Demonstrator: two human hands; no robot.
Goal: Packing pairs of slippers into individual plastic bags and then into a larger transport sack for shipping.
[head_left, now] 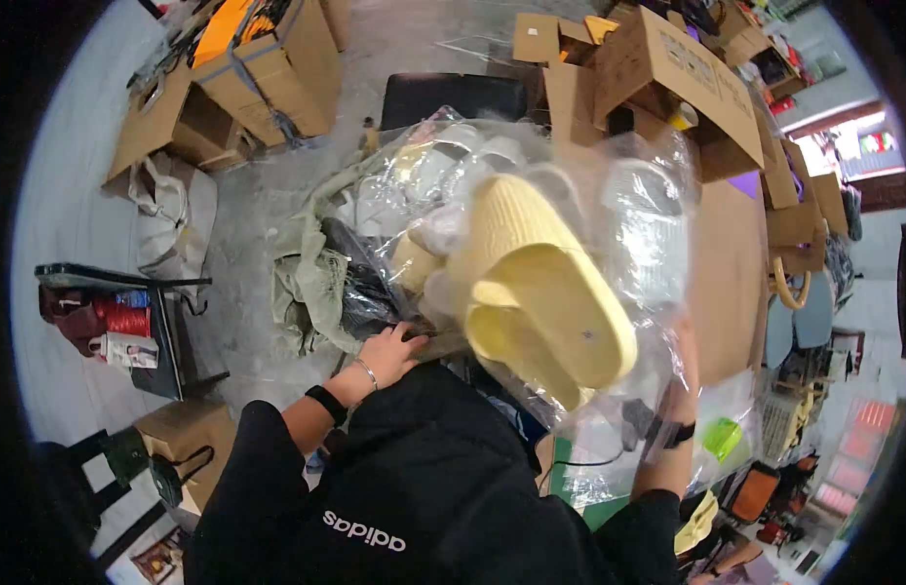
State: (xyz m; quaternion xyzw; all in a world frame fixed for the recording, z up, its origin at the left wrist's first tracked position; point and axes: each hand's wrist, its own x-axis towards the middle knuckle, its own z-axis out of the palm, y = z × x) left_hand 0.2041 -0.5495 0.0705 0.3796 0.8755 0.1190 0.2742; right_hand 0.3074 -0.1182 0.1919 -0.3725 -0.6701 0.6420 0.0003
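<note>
In front of the person's chest, a clear plastic bag [628, 234] is held up, and inside it sits a pair of pale yellow ribbed slippers [540, 292], soles turned toward the camera, one lying over the other. The right hand [682, 356] is seen through the plastic at the bag's right edge, its fingers pressed against the film and seemingly gripping it, though the film blurs them too much to be sure. The left hand [389, 351], with a thin bracelet and a dark band at the wrist, rests lower left of the bag, its fingers curled onto dark crumpled plastic [360, 292] at the edge of a heap of packed goods; whether it grips that or only touches it, I cannot tell. An olive-green cloth [307, 283] lies just beside that heap on the left. Behind the bag stand open cardboard boxes [687, 68], with more boxes [268, 68] at the upper left on the grey floor [248, 322]. A dark low table [160, 331] with red spools stands well apart to the left.
</note>
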